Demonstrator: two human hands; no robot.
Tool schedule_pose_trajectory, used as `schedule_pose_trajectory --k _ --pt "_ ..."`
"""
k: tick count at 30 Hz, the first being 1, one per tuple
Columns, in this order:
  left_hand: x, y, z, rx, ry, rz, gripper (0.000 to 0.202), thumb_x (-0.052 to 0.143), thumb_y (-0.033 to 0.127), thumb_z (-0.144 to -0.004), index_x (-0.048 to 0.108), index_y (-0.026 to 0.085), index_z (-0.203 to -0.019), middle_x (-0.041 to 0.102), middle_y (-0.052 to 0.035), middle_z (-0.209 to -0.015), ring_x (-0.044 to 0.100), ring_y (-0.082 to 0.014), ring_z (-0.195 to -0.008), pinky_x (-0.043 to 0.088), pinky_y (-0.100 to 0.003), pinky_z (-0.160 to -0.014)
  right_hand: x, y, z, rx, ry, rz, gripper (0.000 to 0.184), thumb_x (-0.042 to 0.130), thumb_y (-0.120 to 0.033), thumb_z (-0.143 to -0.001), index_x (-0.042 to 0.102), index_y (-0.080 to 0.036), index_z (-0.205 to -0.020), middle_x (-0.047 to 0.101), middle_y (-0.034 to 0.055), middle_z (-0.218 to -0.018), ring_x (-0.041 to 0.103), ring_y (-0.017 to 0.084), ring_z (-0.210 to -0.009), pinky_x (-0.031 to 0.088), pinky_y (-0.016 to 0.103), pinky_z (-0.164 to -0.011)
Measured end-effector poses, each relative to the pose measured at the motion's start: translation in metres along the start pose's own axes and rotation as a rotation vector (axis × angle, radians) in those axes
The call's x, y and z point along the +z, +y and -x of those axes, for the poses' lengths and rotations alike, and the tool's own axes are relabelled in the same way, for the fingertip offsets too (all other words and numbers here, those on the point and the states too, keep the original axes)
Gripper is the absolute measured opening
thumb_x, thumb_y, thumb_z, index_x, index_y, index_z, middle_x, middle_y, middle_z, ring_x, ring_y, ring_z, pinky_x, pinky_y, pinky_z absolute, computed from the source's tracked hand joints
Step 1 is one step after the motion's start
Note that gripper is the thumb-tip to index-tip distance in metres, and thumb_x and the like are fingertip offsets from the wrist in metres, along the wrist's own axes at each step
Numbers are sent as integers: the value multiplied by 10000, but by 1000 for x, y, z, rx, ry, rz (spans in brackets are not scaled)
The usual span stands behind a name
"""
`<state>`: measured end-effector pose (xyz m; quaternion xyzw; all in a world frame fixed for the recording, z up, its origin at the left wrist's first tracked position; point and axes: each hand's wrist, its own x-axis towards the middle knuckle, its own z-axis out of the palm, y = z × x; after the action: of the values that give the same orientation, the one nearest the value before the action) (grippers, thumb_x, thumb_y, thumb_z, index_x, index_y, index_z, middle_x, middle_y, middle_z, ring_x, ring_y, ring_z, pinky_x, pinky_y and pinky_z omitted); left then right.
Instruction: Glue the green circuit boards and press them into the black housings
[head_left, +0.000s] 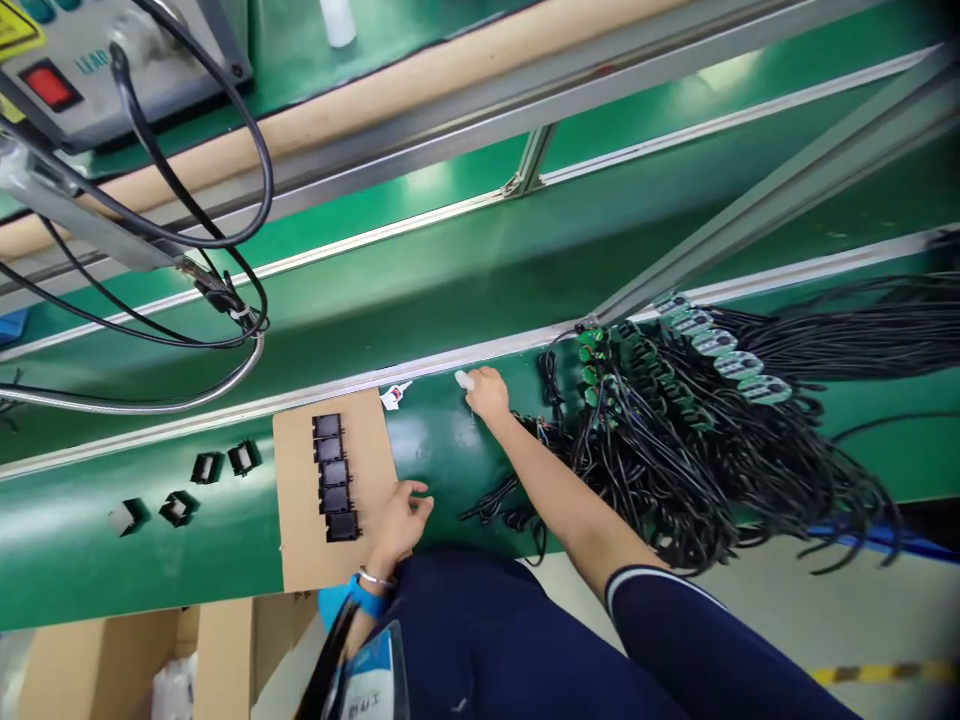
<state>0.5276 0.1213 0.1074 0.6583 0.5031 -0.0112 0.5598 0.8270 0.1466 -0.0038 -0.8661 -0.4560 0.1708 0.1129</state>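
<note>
My right hand (489, 393) is closed around a small white plastic piece (464, 380) near the back edge of the green bench. One rounded end pokes out past the fingers; the rest is hidden in the hand. My left hand (401, 515) hovers at the right edge of a cardboard sheet (300, 560), fingers curved and apart, holding nothing. On that sheet several black plastic housings (334, 473) stand in a column, left of this hand. Between the sheet and my right hand lies a small white item with a red mark (395, 396).
Black cables with green circuit boards (592, 345) are heaped to the right. More black housings (244, 458) lie loose at left. Overhead, a grey machine (142, 70) trails hanging cables (259, 200). A metal post (720, 220) slants up behind; an open carton (217, 650) stands below.
</note>
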Motion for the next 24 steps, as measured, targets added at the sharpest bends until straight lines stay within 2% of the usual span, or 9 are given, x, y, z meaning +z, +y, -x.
schedule_pose_trajectory --k 5,10,12,14,17,20,22,24 --pt "0 -2 -2 -3 3 -9 352 577 465 -835 604 181 -1042 589 -96 -1131 652 -196 -887 521 -306 -705 3 -6 11 -43 0 1 309 600 -379 -942 620 -122 -1113 617 96 -1133 600 202 -1031 514 407 -907" --pt "-6 -13 7 -32 41 -8 377 579 491 -829 602 177 -1036 577 -103 -1151 655 -193 -885 541 -327 -761 1 -24 -28 -41 22 -27 343 606 -360 -940 603 -122 -1187 590 120 -1235 575 236 -1135 495 452 -971" --pt "-8 -17 11 -38 48 -5 379 580 490 -834 604 180 -1053 587 -103 -1156 659 -196 -897 550 -335 -787 -2 -24 -36 -50 6 -55 355 613 -358 -937 600 -121 -1201 591 121 -1239 581 235 -1130 503 451 -965" --pt "-11 -20 14 -43 59 -1 385 587 496 -835 610 180 -1053 598 -108 -1154 665 -203 -897 556 -347 -799 -8 -12 -31 -43 -18 -83 345 611 -365 -941 604 -129 -1192 609 107 -1198 608 214 -1066 531 424 -917" --pt "-14 -21 11 -46 81 11 407 592 518 -830 614 174 -1045 608 -119 -1153 668 -214 -892 555 -368 -818 -24 25 -18 23 -21 -102 330 582 -370 -961 596 -137 -1194 630 82 -1124 636 175 -946 564 368 -819" --pt "-14 -20 4 -50 87 28 432 587 541 -821 608 172 -1045 614 -124 -1152 668 -224 -889 553 -379 -814 -37 57 -16 78 1 -86 340 573 -361 -967 579 -141 -1226 624 84 -1138 634 177 -953 563 371 -823" --pt "-12 -21 2 -57 79 39 439 582 550 -816 608 171 -1037 615 -127 -1148 668 -227 -884 553 -384 -804 -39 62 -21 88 3 -58 343 588 -362 -956 583 -141 -1218 612 91 -1172 619 197 -1013 546 403 -873" --pt "-11 -22 0 -65 69 46 445 580 559 -810 607 175 -1034 619 -124 -1142 666 -228 -885 550 -386 -804 -34 54 -26 99 -8 -28 341 603 -366 -944 592 -135 -1194 604 98 -1187 605 211 -1049 529 423 -905"
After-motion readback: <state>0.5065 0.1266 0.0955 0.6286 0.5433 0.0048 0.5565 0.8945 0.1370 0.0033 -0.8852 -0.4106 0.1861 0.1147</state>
